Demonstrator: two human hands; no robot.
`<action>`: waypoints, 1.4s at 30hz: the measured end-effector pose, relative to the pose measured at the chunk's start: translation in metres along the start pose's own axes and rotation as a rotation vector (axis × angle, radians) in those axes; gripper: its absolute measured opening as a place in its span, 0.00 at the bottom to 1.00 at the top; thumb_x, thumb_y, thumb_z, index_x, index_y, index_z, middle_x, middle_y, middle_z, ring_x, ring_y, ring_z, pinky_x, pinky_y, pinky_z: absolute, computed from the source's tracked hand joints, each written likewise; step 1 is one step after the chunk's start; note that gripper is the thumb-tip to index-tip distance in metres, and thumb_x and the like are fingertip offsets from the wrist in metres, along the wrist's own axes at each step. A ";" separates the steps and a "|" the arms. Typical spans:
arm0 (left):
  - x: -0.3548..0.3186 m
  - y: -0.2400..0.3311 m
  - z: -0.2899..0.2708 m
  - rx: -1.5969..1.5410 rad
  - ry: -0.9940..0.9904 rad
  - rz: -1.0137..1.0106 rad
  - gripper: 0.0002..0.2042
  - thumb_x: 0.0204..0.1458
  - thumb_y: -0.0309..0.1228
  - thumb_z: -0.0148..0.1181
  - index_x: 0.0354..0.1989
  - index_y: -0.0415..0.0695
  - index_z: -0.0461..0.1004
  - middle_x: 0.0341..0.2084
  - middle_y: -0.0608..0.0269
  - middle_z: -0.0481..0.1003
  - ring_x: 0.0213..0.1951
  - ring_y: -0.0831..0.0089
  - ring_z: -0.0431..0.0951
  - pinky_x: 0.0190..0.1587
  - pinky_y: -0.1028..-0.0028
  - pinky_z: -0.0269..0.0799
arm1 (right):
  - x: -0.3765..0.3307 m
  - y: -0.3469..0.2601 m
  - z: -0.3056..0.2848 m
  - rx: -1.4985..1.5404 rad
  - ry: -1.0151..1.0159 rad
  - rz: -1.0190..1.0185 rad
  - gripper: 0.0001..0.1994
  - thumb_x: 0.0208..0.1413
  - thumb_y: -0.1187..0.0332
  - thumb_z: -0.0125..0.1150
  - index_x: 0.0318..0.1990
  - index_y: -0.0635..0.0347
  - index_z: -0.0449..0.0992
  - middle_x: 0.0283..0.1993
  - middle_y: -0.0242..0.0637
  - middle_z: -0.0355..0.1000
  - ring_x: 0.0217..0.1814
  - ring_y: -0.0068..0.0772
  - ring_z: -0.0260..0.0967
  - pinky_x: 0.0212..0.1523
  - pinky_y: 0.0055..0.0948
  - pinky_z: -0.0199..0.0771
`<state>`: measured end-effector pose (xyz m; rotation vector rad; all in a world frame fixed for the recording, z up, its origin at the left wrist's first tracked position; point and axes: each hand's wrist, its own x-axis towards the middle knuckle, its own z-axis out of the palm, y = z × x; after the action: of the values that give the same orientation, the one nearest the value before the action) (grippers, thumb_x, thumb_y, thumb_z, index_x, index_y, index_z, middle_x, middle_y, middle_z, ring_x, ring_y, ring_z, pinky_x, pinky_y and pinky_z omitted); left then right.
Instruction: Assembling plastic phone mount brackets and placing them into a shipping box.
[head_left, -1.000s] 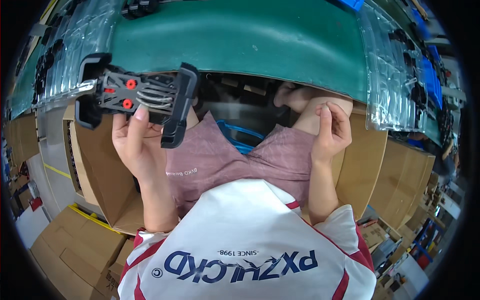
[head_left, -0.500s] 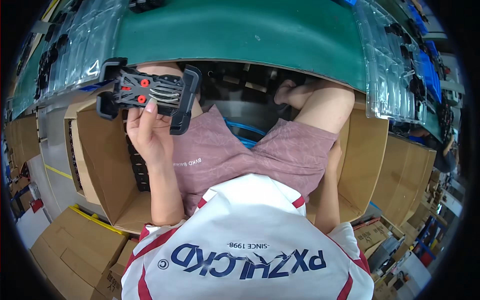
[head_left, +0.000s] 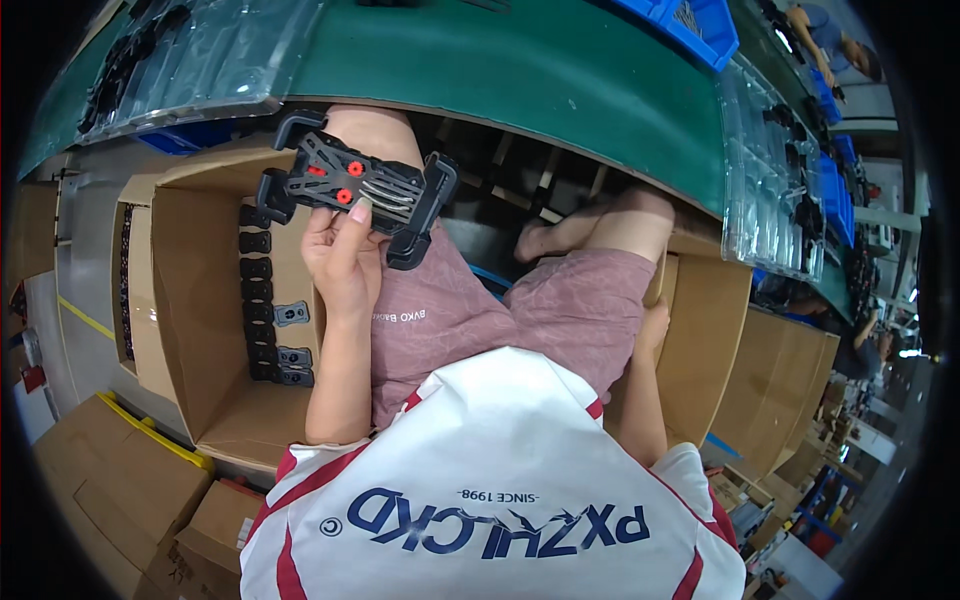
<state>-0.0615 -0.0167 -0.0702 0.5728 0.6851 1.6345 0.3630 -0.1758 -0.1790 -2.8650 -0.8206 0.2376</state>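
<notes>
Head view shows green table and carton near held bracket.

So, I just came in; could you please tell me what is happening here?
A seated person holds a black clamp-like device with red round parts in the left hand, near an open carton where dark pieces are lined up. The right hand is low beside the right thigh, partly hidden; whether it holds anything cannot be told.

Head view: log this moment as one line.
left hand: holds black holder with red discs | right hand: beside thigh, grip unclear | left carton: black parts inside
</notes>
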 end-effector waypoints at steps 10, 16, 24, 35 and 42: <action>-0.001 0.002 -0.001 -0.028 0.045 -0.006 0.11 0.53 0.19 0.51 0.45 0.34 0.68 0.34 0.53 0.76 0.30 0.72 0.78 0.36 0.77 0.76 | -0.012 -0.008 -0.012 0.023 -0.020 0.021 0.18 0.45 0.58 0.62 0.37 0.64 0.71 0.34 0.53 0.75 0.37 0.60 0.71 0.38 0.46 0.70; 0.001 -0.001 0.003 -0.078 0.069 0.007 0.12 0.53 0.19 0.50 0.46 0.34 0.68 0.35 0.54 0.76 0.31 0.72 0.78 0.37 0.77 0.76 | -0.008 0.002 0.000 -0.020 0.030 0.011 0.18 0.44 0.60 0.65 0.38 0.65 0.73 0.31 0.53 0.75 0.34 0.58 0.73 0.35 0.44 0.72; -0.003 -0.001 0.008 -0.055 0.045 0.030 0.12 0.53 0.19 0.51 0.46 0.35 0.68 0.35 0.54 0.76 0.32 0.72 0.78 0.38 0.76 0.76 | -0.010 -0.014 -0.013 -0.038 0.012 0.028 0.17 0.46 0.61 0.62 0.38 0.65 0.71 0.33 0.54 0.75 0.36 0.59 0.72 0.38 0.46 0.72; -0.010 0.018 -0.006 0.063 0.141 0.092 0.10 0.53 0.20 0.50 0.44 0.35 0.68 0.35 0.54 0.76 0.31 0.73 0.78 0.37 0.80 0.73 | -0.008 -0.001 -0.017 -0.053 0.012 0.013 0.17 0.46 0.62 0.63 0.39 0.65 0.72 0.31 0.52 0.75 0.34 0.57 0.73 0.38 0.44 0.72; -0.008 0.019 -0.006 0.065 0.132 0.076 0.09 0.53 0.20 0.49 0.43 0.35 0.68 0.35 0.54 0.76 0.31 0.74 0.78 0.37 0.81 0.72 | -0.009 0.004 -0.023 -0.050 -0.006 0.009 0.16 0.46 0.61 0.63 0.38 0.65 0.71 0.31 0.52 0.75 0.34 0.57 0.72 0.37 0.44 0.72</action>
<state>-0.0773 -0.0269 -0.0606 0.5467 0.8252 1.7370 0.3617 -0.1863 -0.1561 -2.9164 -0.8265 0.2307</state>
